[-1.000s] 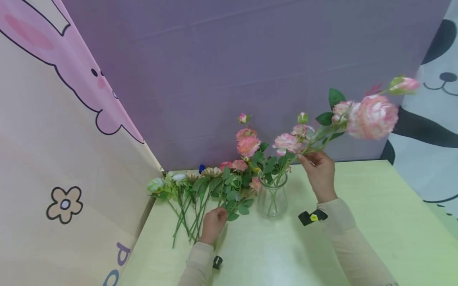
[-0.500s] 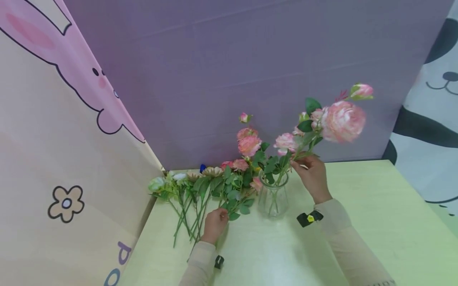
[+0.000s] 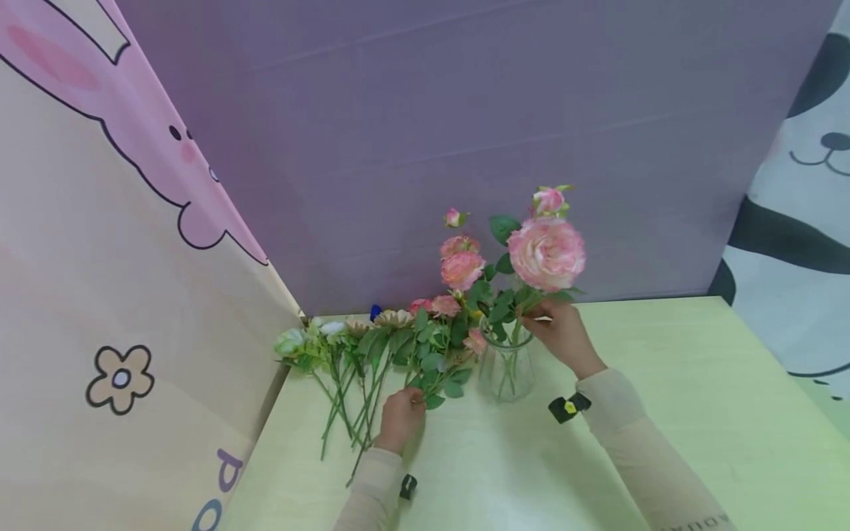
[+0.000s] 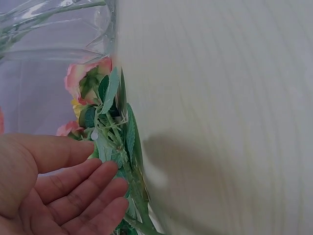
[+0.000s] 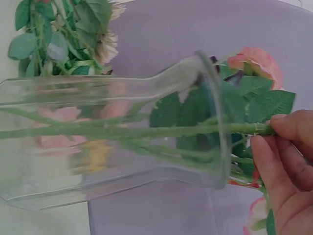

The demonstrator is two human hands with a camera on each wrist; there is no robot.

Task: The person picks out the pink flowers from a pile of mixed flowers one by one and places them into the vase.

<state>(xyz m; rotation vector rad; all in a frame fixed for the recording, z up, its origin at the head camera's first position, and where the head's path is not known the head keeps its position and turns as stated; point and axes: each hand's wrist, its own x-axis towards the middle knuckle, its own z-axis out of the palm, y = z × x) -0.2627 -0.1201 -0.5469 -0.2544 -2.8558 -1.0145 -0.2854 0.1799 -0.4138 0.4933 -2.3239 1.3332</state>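
Your right grip (image 3: pixel 566 338) pinches the green stem (image 5: pixel 195 130) of the big pink rose (image 3: pixel 547 253) just above the rim of the glass vase (image 3: pixel 490 380), its lower length running inside. Ease it down straight with a light pinch, so it should slide past the other stems (image 5: pixel 181 152) without snagging. The vase stands upright on the counter (image 3: pixel 704 369); your left grip (image 3: pixel 401 420), loose-fingered and empty beside the lying flowers (image 3: pixel 381 343), could steady it.
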